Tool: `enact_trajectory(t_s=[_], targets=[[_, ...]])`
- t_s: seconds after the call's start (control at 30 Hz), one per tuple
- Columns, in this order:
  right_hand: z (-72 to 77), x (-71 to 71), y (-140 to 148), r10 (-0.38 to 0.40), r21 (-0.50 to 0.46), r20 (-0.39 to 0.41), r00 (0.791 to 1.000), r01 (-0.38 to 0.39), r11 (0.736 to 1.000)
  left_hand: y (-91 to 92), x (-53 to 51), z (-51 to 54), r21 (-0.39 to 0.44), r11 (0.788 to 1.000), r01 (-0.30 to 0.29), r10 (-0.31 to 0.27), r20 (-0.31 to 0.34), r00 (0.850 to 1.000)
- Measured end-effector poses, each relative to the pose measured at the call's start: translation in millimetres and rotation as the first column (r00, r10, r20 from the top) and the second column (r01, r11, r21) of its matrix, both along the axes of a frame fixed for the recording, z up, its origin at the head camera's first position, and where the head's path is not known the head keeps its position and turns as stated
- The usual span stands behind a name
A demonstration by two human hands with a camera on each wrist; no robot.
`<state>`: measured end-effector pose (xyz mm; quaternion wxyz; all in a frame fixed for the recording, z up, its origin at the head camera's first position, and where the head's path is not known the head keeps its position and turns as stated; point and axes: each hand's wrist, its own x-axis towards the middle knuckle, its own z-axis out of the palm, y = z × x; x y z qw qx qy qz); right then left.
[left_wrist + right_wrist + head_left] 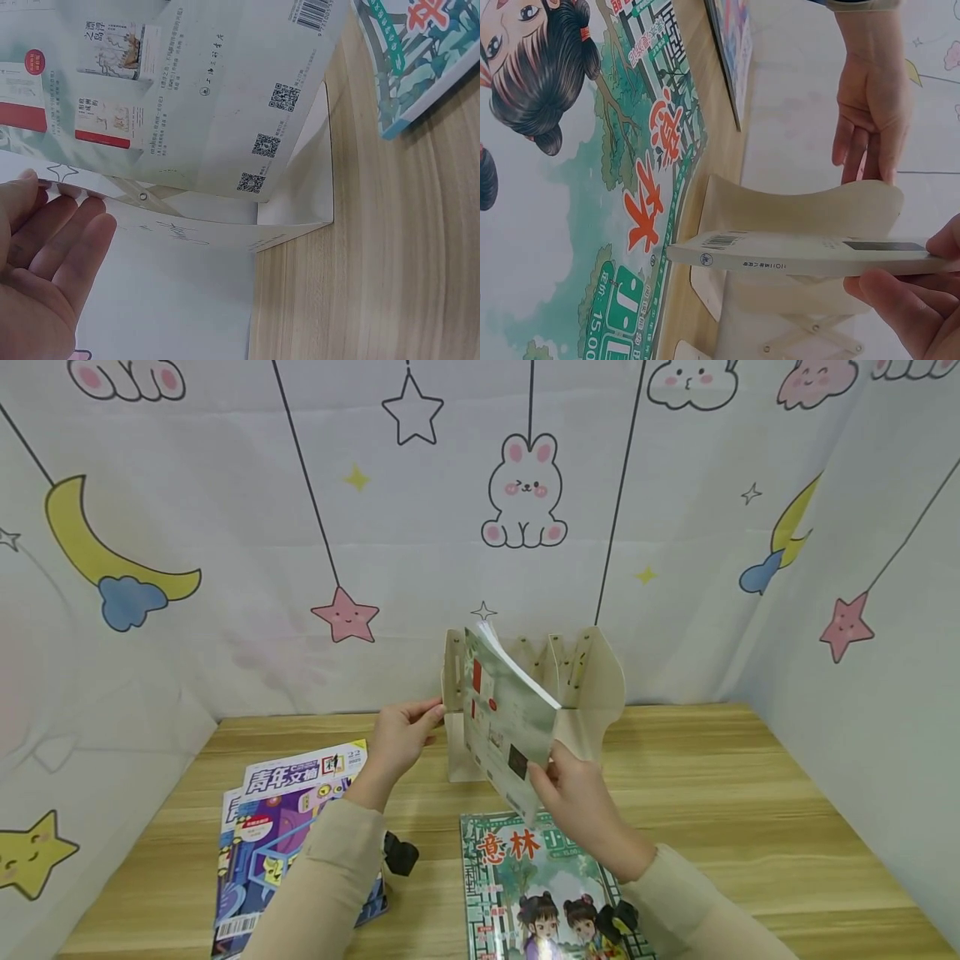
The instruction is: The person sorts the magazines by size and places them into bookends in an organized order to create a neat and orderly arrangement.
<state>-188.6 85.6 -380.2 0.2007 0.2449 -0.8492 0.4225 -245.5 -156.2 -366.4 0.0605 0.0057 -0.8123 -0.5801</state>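
Observation:
A pale green magazine (498, 727) stands tilted at the mouth of a cream folding file rack (600, 693). My right hand (577, 793) pinches the magazine's near edge between thumb and fingers, as the right wrist view also shows. At the rack's left side panel (202, 229), my left hand (401, 739) pinches the edge, thumb on one face and fingers on the other. In the left wrist view the magazine's lower part lies inside that panel, its back cover printed with QR codes and a barcode. The rack's middle is partly hidden behind the magazine.
On the wooden table (697, 810), a green magazine with two drawn children (517, 877) lies in front of the rack. Overlapping purple magazines (255, 852) lie at the left, partly under the left sleeve. A patterned white curtain (420, 527) hangs behind the table.

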Motion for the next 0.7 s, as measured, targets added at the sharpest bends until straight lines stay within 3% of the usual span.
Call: enact_trajectory(t_s=[0.7], targets=[[1.8,-8.6,-13.0,-0.054,0.046,0.063,0.997,0.052,0.998,-0.8,-1.1,2.9,0.008,1.000,-0.002,0.002,0.007,1.000]])
